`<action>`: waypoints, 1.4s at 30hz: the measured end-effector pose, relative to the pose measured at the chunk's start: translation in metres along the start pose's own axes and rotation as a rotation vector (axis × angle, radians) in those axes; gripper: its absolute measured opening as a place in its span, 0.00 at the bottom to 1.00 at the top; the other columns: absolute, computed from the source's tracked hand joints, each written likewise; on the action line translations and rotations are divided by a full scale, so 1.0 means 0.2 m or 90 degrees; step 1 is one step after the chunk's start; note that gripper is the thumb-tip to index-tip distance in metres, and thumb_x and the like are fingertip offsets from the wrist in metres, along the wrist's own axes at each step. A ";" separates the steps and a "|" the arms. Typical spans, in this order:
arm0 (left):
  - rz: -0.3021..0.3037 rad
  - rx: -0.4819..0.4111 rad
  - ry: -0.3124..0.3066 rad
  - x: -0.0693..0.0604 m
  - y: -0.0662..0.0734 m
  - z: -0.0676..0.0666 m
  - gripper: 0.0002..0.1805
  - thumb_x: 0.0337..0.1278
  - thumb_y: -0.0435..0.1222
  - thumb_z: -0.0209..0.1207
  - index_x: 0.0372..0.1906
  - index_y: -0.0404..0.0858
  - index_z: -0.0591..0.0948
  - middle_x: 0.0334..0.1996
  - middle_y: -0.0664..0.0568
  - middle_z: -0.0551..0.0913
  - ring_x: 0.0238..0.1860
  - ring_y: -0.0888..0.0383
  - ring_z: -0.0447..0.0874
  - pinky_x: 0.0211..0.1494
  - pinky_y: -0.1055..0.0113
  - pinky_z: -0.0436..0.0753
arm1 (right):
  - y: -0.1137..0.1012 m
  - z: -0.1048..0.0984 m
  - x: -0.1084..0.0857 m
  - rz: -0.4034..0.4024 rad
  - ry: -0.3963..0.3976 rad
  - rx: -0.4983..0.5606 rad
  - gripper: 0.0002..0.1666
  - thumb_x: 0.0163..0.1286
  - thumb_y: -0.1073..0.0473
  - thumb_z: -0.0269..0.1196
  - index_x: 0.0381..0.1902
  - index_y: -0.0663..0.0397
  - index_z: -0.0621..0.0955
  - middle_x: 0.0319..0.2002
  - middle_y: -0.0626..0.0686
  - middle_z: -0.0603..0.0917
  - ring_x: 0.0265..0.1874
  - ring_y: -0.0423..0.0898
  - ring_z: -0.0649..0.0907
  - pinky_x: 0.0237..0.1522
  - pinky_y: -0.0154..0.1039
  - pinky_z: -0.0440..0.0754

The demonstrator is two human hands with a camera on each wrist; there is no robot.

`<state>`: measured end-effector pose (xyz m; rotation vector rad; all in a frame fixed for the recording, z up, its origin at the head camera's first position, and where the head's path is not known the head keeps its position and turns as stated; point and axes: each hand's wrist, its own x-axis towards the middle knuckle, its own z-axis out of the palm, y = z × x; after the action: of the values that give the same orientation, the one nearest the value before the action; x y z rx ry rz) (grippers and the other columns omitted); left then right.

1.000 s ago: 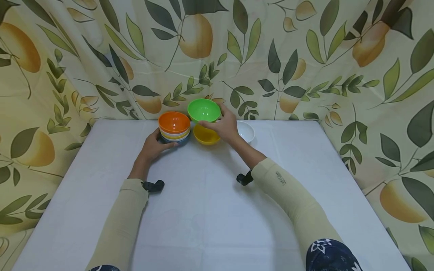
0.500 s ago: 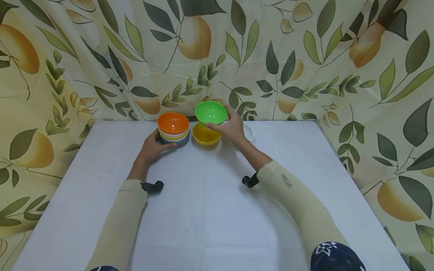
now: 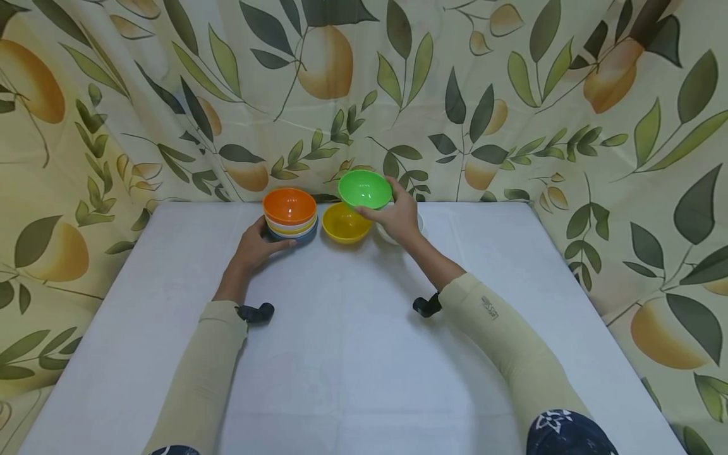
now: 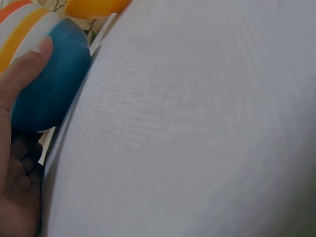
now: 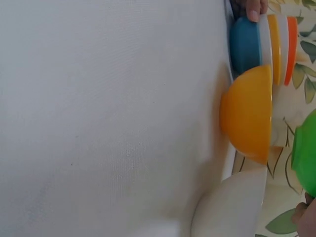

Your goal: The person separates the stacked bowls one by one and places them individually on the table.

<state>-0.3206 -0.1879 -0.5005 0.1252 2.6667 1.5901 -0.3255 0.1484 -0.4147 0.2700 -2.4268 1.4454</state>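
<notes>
A stack of nested bowls [image 3: 290, 212], orange on top and blue at the bottom, stands at the far edge of the table. My left hand [image 3: 254, 246] holds the stack's left side, its thumb on the blue bowl [image 4: 61, 74]. My right hand [image 3: 400, 216] grips a green bowl [image 3: 364, 189] by its right side, raised above the table. Below and left of the green bowl sits a yellow bowl [image 3: 344, 227], beside the stack. A white bowl [image 5: 229, 210] stands right of the yellow one, largely hidden by my right hand in the head view.
A white cloth covers the table [image 3: 341, 354]. Directly behind its far edge hangs a curtain [image 3: 512, 76] printed with fruit and leaves. Small black wrist cameras [image 3: 258, 313] stick out from both sleeves.
My right hand has carried the green bowl to the right, from over the back of the yellow bowl toward the white one. The left hand stays on the stack.
</notes>
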 end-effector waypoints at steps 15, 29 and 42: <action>0.020 0.006 0.008 -0.01 0.00 0.01 0.61 0.50 0.52 0.80 0.84 0.40 0.57 0.81 0.43 0.61 0.82 0.43 0.53 0.83 0.41 0.52 | 0.09 -0.10 -0.03 0.018 0.029 0.009 0.57 0.54 0.53 0.84 0.75 0.65 0.69 0.69 0.61 0.77 0.67 0.55 0.77 0.69 0.47 0.78; 0.004 0.010 0.008 0.00 0.00 0.01 0.64 0.49 0.56 0.80 0.85 0.41 0.56 0.82 0.43 0.60 0.82 0.43 0.52 0.83 0.39 0.52 | 0.12 -0.17 -0.06 0.029 0.044 0.014 0.59 0.54 0.53 0.84 0.77 0.66 0.67 0.73 0.62 0.74 0.71 0.56 0.74 0.73 0.48 0.73; -0.003 0.015 0.008 0.00 0.00 0.01 0.63 0.49 0.54 0.80 0.85 0.41 0.56 0.82 0.43 0.60 0.82 0.43 0.52 0.83 0.40 0.52 | 0.19 -0.22 -0.09 0.033 0.052 0.012 0.55 0.55 0.54 0.83 0.75 0.62 0.70 0.71 0.59 0.77 0.71 0.54 0.74 0.74 0.46 0.72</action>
<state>-0.3207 -0.1859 -0.5008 0.1090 2.6944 1.5629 -0.3137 0.2054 -0.4313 0.1513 -2.3730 1.4716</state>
